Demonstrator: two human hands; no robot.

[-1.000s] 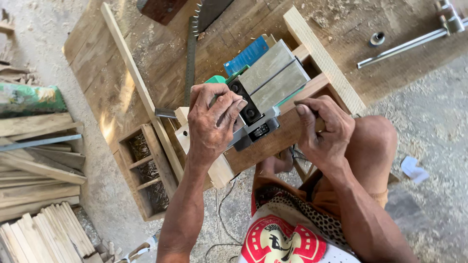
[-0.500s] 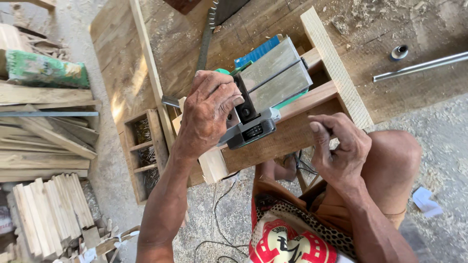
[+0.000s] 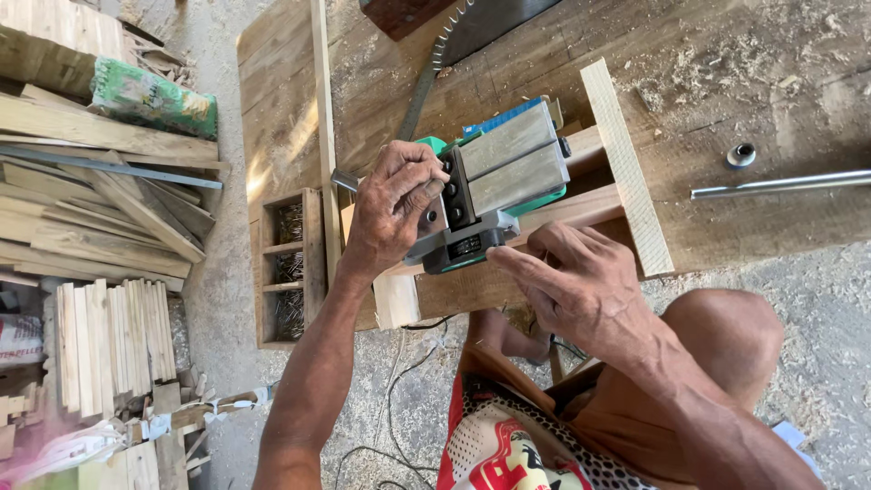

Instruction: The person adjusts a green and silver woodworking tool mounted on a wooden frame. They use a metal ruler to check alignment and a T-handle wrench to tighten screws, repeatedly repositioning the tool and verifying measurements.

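1. A small wooden compartment box (image 3: 288, 268) hangs at the left edge of my bench (image 3: 272, 109) — its three slots hold dark nails or screws, too shadowed to tell which.
2. The saw blade (image 3: 426, 77) is cut off by the top of the view, and the metal rod (image 3: 780, 184) runs off the right edge. The green packet (image 3: 152, 98) on the stacked lumber (image 3: 91, 200) is too crumpled to make out.
3. The electric planer (image 3: 494, 186) lies upside down on the bench, its grey sole plates facing up, resting across wooden battens (image 3: 626, 163).
4. My left hand (image 3: 392, 204) is curled over the planer's left side, fingers bent onto its body; what is under my palm is hidden.
5. My right hand (image 3: 567, 281) lies half open at the planer's near end — forefinger stretched out, its tip touching the dark front piece.
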